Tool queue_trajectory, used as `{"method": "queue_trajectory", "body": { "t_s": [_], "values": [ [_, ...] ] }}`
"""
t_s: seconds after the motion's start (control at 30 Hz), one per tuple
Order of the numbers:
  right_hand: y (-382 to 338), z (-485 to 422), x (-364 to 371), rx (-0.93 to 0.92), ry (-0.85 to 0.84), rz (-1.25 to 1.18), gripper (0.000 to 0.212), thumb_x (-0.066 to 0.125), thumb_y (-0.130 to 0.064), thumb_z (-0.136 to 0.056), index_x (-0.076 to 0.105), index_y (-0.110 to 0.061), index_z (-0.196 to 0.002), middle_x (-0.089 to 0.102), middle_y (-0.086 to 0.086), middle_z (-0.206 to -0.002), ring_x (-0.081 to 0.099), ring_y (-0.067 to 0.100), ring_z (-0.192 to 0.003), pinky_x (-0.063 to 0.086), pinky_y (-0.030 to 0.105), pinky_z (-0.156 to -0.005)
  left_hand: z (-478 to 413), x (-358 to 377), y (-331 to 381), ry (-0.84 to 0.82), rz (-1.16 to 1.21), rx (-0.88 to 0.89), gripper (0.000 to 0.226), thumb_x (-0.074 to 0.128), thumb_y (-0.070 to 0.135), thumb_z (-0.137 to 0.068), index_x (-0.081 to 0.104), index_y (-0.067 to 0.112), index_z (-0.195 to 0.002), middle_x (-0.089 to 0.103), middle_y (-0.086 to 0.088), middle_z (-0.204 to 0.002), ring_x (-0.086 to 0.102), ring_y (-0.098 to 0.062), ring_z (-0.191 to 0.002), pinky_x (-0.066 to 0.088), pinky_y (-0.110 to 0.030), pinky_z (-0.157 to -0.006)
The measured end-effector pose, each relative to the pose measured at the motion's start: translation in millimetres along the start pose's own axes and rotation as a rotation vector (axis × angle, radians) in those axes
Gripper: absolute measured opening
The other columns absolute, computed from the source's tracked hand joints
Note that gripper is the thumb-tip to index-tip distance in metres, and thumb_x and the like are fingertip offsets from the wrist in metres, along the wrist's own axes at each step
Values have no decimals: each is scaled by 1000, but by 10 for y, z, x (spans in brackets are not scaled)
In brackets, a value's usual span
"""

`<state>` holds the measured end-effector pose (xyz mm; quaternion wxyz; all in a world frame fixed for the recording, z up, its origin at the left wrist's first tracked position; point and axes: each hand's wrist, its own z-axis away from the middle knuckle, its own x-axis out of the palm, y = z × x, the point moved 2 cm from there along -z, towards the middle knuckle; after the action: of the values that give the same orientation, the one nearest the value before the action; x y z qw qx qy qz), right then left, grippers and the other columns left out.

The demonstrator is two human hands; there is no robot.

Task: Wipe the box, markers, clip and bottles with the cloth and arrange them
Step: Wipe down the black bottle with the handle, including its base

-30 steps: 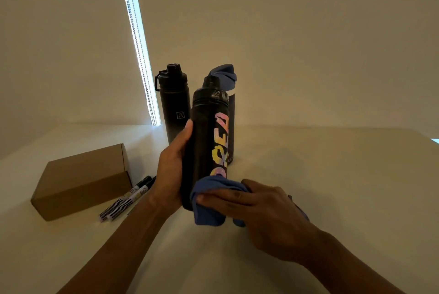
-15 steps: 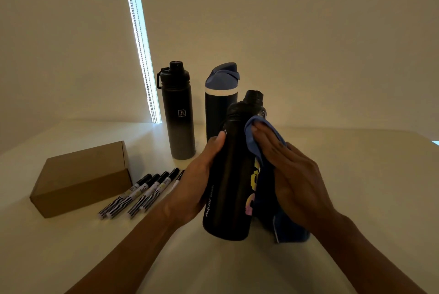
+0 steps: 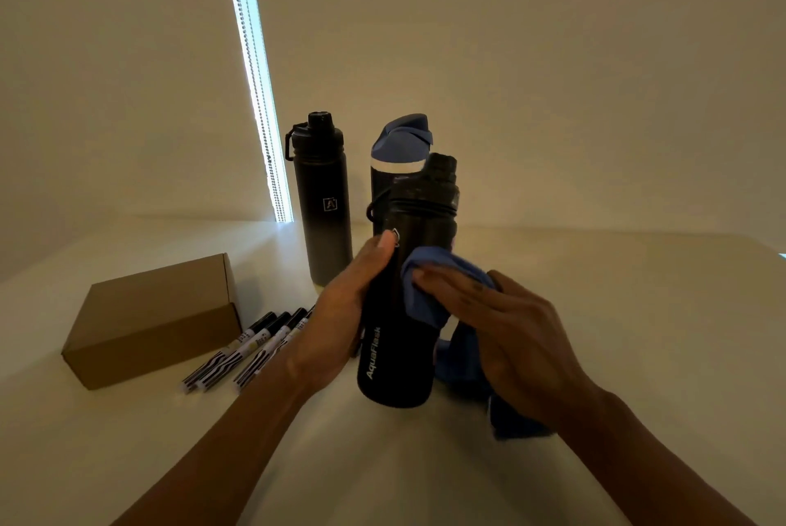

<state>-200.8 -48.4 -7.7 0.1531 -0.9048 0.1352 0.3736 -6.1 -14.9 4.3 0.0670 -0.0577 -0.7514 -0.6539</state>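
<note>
Your left hand (image 3: 340, 313) curls round the black flask (image 3: 395, 364), thumb up its side, holding it slightly tilted on the table (image 3: 616, 304); its base seems to touch, though shadow blurs that. Your right hand (image 3: 510, 330) lies flat, fingers straight, pressing the blue cloth (image 3: 429, 291) on the flask's middle. The box (image 3: 149, 321) and markers (image 3: 251, 351) lie left, side by side; a black bottle (image 3: 323, 206) and a blue-lidded bottle (image 3: 402, 142) stand behind
</note>
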Motion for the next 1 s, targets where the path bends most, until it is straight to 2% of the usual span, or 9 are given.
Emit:
{"method": "queue_trajectory", "body": {
  "t_s": [0.07, 0.17, 0.27, 0.33, 0.4, 0.47, 0.57, 0.73, 1.0],
  "values": [
    [96, -33, -14, 164, 39, -47, 69, 27, -65, -104, 52, -19, -149, 62, 7, -139, 64, 27, -116, 55, 42, -97, -6, 23, -58, -39, -42, 1, 49, 43, 55, -95, 60, 29, -132, 78, 5, -112, 74, -13, -106, 59, -23, -80],
    [125, -77, 3, 159, 86, 11, 52, 34, -34, -105, 37, -28, -157, 58, 6, -144, 64, 34, -110, 59, 46, -90, -9, 36, -87, -59, -50, 8, 49, 43, 58, -94, 58, 34, -135, 75, 9, -120, 71, -11, -114, 56, -28, -92],
    [57, -49, 92, 96, 108, -43, 50, 39, -32, -109, 56, 4, -140, 67, 19, -129, 66, 20, -111, 56, 36, -92, -35, -10, -108, -35, -15, 20, 49, 44, 55, -94, 60, 29, -132, 78, 2, -115, 74, -16, -109, 60, -26, -82],
    [42, 11, 114, 22, -15, 2, 40, 44, -7, -103, 60, -4, -140, 63, 9, -139, 60, 20, -129, 46, 32, -109, -61, -55, -109, 4, 9, 10, 52, 44, 55, -97, 59, 24, -137, 77, -5, -119, 74, -23, -111, 62, -33, -84],
    [18, 50, 82, -85, -125, -63, 47, 45, -9, -98, 63, -20, -140, 61, -4, -143, 63, 20, -124, 49, 30, -105, -83, -98, -116, 38, -27, 48, 49, 42, 53, -103, 57, 27, -142, 73, -6, -128, 71, -24, -117, 60, -40, -94],
    [34, 86, 74, -118, -198, -60, 56, 48, -8, -88, 69, -37, -131, 61, -22, -139, 67, 12, -108, 56, 31, -90, -79, -102, -104, 68, -93, 105, 40, 42, 50, -105, 57, 36, -139, 71, 7, -129, 68, -13, -121, 59, -32, -95],
    [103, 107, 26, 13, -273, -226, 63, 54, 16, -83, 80, -35, -108, 70, -23, -122, 69, 8, -104, 57, 39, -85, -79, -82, -72, 58, -197, 187, 34, 41, 40, -106, 51, 39, -139, 67, 16, -128, 63, 5, -119, 53, -13, -88],
    [153, 89, -227, 244, -67, -556, 58, 44, 32, -80, 81, -12, -86, 77, 1, -96, 74, 23, -90, 56, 51, -81, -79, -115, -64, 62, -283, 310, 50, 46, 32, -107, 33, 30, -156, 58, 9, -143, 58, 2, -129, 52, -13, -92],
    [134, -140, -619, 307, 424, -849, 34, 41, 11, -101, 67, -3, -118, 68, 15, -127, 60, 34, -123, 43, 56, -105, -151, -156, -218, 93, -368, 283, 61, 52, 39, -104, 23, 40, -158, 50, 15, -149, 55, 6, -129, 53, -13, -89]
  ]
}}
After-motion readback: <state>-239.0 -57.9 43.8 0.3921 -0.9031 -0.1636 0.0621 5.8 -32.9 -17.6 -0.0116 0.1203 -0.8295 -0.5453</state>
